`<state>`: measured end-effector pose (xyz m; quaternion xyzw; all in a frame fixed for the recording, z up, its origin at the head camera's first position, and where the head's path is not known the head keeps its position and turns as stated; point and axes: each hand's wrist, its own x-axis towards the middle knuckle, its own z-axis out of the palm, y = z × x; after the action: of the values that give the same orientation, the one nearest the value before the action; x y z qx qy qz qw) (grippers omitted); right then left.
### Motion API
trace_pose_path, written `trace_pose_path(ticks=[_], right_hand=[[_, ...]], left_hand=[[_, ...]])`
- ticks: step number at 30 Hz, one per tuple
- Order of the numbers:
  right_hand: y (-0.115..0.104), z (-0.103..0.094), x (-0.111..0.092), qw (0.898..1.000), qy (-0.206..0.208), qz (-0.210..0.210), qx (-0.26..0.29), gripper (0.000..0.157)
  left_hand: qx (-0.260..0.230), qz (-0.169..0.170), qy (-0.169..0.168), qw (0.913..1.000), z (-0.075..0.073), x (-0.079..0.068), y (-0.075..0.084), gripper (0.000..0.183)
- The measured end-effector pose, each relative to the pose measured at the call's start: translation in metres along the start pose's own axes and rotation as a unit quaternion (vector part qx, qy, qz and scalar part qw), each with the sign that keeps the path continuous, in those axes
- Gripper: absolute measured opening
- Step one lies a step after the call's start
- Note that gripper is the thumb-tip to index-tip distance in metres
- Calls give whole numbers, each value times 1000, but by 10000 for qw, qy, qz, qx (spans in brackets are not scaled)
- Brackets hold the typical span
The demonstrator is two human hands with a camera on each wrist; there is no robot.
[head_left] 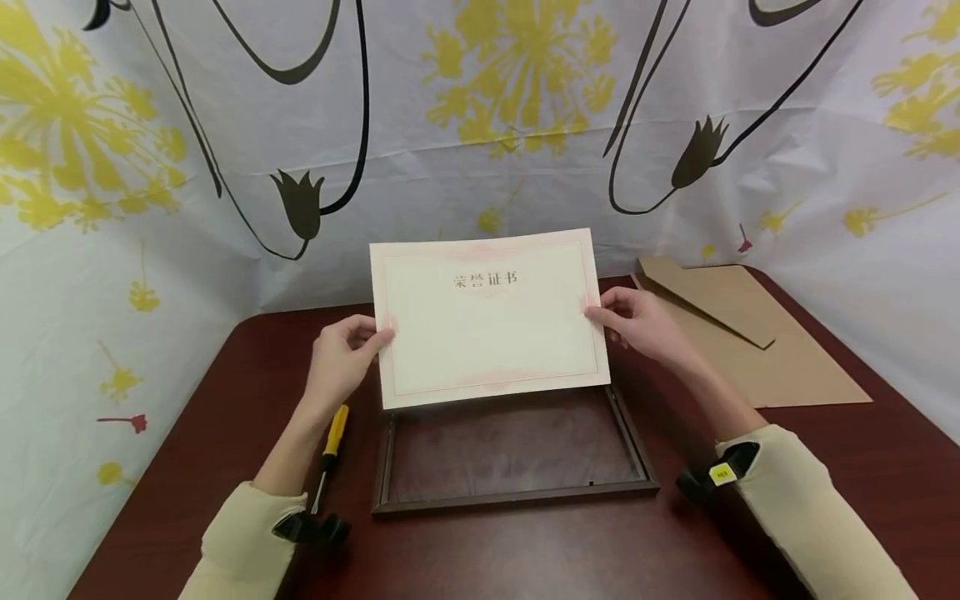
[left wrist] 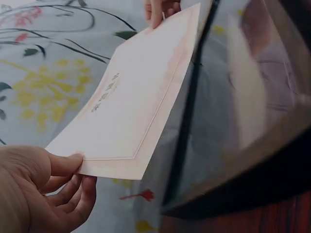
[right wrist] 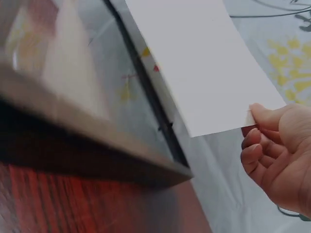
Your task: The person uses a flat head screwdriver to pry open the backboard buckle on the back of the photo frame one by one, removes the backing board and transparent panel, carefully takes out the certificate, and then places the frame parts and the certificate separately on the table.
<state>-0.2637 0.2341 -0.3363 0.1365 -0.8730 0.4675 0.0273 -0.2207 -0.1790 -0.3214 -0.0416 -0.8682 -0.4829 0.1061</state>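
Note:
A cream certificate [head_left: 491, 333] with a pink border and Chinese lettering is held up, tilted, above the far part of a dark picture frame [head_left: 517, 497]. My left hand [head_left: 341, 358] pinches its left edge between thumb and fingers. On the opposite edge, my right hand [head_left: 641, 321] pinches it the same way. The left wrist view shows the certificate [left wrist: 131, 97] slanting between both hands. In the right wrist view the sheet [right wrist: 204, 63] looks plain pale, with the right thumb [right wrist: 265, 115] over its corner. The frame lies on the table, its far side hidden behind the certificate.
A screwdriver [head_left: 337, 429] with a yellow handle lies left of the frame, beside my left forearm. On the right of the dark red table [head_left: 225, 450] rests a brown paper envelope [head_left: 787, 367] with its flap raised. Patterned cloth [head_left: 480, 183] hangs behind and at both sides.

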Motion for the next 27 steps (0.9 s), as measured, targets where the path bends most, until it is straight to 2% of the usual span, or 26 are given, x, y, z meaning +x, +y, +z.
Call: trace_pose_path(ticks=[4,11,16,19,23,27], right_hand=[[9,3,8,9986,-254,191,-417,28],[22,10,18,9950,-419,403,-812,23],[24,15,19,9927,-541,412,-997,22],[24,16,18,9922,-553,396,-1048,22],[25,15,18,9920,-549,396,-1066,22],[25,13,17,9921,-604,404,-1027,22]], left_hand=[[177,-229,-231,9993,10,12,-9,23],[628,-197,-520,9965,25,29,-24,23],[864,-367,-706,9931,31,33,-31,24],[937,-492,-703,9919,33,34,-33,24],[1037,-524,-688,9908,35,36,-33,23],[1096,-555,-861,9887,34,37,-33,23]])
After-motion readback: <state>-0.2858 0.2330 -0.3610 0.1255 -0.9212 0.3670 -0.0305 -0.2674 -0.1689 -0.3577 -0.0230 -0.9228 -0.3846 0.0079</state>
